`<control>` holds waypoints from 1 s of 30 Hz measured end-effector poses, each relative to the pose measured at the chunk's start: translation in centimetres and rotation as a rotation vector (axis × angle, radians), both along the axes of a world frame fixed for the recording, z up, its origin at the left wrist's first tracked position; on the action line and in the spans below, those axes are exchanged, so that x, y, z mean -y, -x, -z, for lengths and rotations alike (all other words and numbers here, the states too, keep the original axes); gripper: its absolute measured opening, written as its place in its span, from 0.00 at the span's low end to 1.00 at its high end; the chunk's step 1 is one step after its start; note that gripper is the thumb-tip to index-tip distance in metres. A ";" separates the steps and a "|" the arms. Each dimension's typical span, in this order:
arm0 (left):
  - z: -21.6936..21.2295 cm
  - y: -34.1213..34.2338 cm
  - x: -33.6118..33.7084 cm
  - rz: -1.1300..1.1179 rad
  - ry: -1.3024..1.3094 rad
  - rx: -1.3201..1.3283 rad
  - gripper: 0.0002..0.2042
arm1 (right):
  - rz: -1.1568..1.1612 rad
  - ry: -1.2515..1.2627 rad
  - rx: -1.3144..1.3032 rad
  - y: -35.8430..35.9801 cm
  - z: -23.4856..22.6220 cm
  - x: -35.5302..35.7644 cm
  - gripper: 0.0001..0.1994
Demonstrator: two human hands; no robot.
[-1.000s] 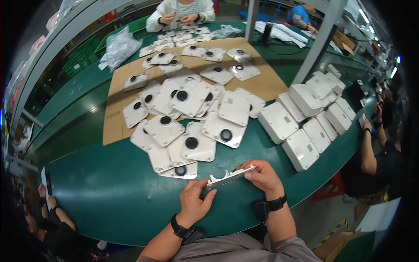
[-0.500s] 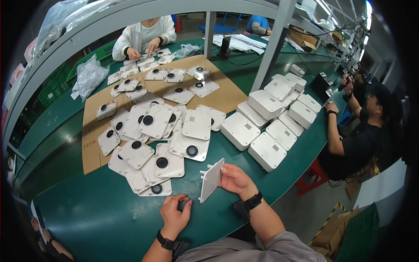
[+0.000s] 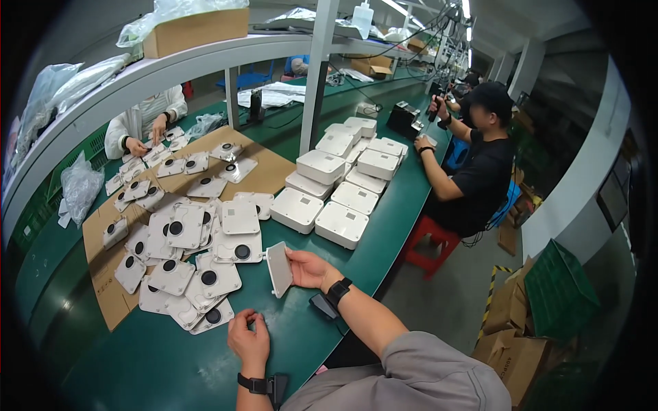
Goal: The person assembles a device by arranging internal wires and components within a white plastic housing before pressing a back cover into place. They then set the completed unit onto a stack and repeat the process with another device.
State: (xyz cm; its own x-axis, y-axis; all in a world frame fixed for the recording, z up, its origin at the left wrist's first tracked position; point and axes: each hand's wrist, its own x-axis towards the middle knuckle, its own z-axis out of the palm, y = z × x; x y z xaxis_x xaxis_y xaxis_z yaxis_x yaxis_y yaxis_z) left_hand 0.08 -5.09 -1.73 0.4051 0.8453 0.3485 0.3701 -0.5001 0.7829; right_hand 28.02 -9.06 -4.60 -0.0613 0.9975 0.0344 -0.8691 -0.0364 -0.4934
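Observation:
My right hand (image 3: 308, 269) pinches a white square plastic cover (image 3: 277, 269) by its right edge, fingers behind and thumb in front. The cover stands upright above the green table, its plain side partly toward me and small posts at its far edge. My left hand (image 3: 248, 337) rests on the table with its fingers curled in; nothing shows in it. Just beyond lies a pile of white covers with round black discs (image 3: 209, 277). One plain-faced cover (image 3: 240, 217) lies on the pile's right side. White boxes (image 3: 341, 224) are stacked to its right.
Flattened cardboard (image 3: 103, 274) lies under part of the pile. A grey post (image 3: 316, 82) rises behind the boxes. Across the table, a person's hands (image 3: 140, 144) handle more covers. At right a person in black (image 3: 473, 151) sits on a red stool (image 3: 430, 240). A green crate (image 3: 562, 291) stands on cartons.
The view has swung to the right, so the table's things appear further left. My right hand still holds the cover, now turned slightly. My left hand's fingers have drawn in closer to the thumb.

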 end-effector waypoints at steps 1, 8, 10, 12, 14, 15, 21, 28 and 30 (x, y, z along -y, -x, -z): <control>0.2 -0.2 0.1 0.009 0.005 0.006 0.08 | 0.022 -0.013 -0.012 -0.1 0.0 0.2 0.23; 0.0 -0.1 0.4 0.072 -0.063 -0.050 0.09 | 0.291 0.153 0.118 2.7 -1.8 0.1 0.25; 0.1 0.0 0.3 0.082 -0.084 -0.056 0.10 | 0.380 0.222 0.148 3.1 -2.0 0.0 0.26; 0.2 -0.1 0.2 0.088 -0.092 -0.055 0.11 | 0.411 0.240 0.146 3.4 -2.1 0.1 0.27; 0.2 -0.2 0.0 0.125 -0.069 -0.064 0.11 | 0.448 0.273 0.140 3.7 -2.2 -0.2 0.28; 0.2 -0.2 0.0 0.140 -0.057 -0.070 0.12 | 0.445 0.274 0.143 3.8 -2.2 -0.2 0.28; 0.5 0.1 0.4 0.196 -0.129 -0.076 0.13 | 0.451 0.176 0.095 3.8 -2.2 0.3 0.29; -0.1 0.0 0.2 0.251 -0.104 -0.093 0.13 | 0.537 0.232 0.109 4.2 -1.9 0.0 0.27; -0.3 -0.1 0.4 0.270 -0.112 -0.095 0.13 | 0.551 0.228 0.096 4.3 -1.9 -0.2 0.26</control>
